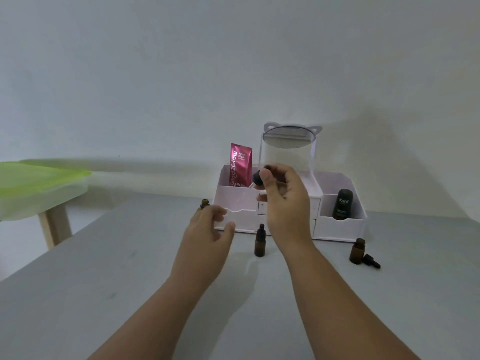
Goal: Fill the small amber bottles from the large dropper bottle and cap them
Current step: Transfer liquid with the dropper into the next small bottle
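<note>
On surface, capped bottle stood centre; left hand hovered slack-fingered and empty beside uncapped bottle; right hand pinched dropper aloft. Filling step, likely; next: steady that bottle, aim pipette into narrow neck.

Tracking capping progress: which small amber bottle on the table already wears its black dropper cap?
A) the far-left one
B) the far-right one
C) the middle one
C: the middle bottle carries a black dropper cap, while the left bottle and right bottle show open necks.
</note>
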